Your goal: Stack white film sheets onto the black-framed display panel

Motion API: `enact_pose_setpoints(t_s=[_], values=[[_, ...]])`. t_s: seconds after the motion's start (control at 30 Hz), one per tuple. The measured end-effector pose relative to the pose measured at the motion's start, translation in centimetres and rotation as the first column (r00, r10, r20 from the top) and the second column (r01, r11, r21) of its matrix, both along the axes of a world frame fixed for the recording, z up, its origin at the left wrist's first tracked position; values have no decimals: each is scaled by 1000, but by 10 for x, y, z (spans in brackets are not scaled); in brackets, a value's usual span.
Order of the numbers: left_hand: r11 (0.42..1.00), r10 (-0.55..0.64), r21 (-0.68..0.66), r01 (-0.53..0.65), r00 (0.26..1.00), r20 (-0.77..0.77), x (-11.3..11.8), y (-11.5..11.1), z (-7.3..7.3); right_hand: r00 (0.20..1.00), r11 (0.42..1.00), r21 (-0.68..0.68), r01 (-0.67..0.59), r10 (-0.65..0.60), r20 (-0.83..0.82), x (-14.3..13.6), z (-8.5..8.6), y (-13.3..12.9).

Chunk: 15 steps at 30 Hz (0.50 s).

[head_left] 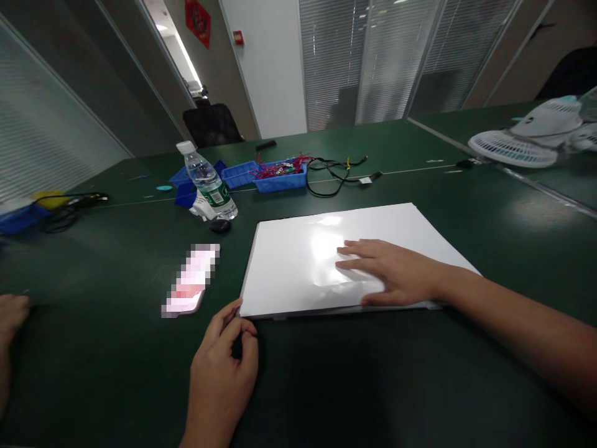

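A white board (289, 267) lies flat on a dark green table (326, 386), and both hands are at it. The right hand (396, 267) is over the right part of the white board, palm down, with its fingers spread wide (I can't tell if all 5 touch it). The left hand (226, 367) is at the near left corner of the white board, with its fingers bent and 1 fingertip on that corner; I can't tell if it is pinching the edge. Left of the white board is a phone (191, 280), its screen all blurry squares. A small black thing (220, 226) and a clear bottle (209, 186) are by the board's far left corner. Behind the white board sit a blue box (282, 182) with red wires (277, 169) and a looped black cable (323, 196). A white fan (513, 148) is far off, behind and right of the white board. Well to the left of the white board is another person's hand (12, 317).
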<state>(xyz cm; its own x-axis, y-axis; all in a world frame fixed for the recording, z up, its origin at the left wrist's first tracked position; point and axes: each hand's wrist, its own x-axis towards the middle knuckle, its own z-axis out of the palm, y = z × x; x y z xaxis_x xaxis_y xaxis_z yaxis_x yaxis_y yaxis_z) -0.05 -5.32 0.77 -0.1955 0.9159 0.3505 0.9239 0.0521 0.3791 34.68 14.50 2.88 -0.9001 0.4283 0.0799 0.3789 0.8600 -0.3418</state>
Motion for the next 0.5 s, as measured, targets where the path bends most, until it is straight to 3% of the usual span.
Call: enact_pose_setpoints(t_s=[0.5], values=[[1000,11,-23,-11,1000,-21,5,2,-5,1000,1000,-11,-17,17,19,-7,-1,-9]])
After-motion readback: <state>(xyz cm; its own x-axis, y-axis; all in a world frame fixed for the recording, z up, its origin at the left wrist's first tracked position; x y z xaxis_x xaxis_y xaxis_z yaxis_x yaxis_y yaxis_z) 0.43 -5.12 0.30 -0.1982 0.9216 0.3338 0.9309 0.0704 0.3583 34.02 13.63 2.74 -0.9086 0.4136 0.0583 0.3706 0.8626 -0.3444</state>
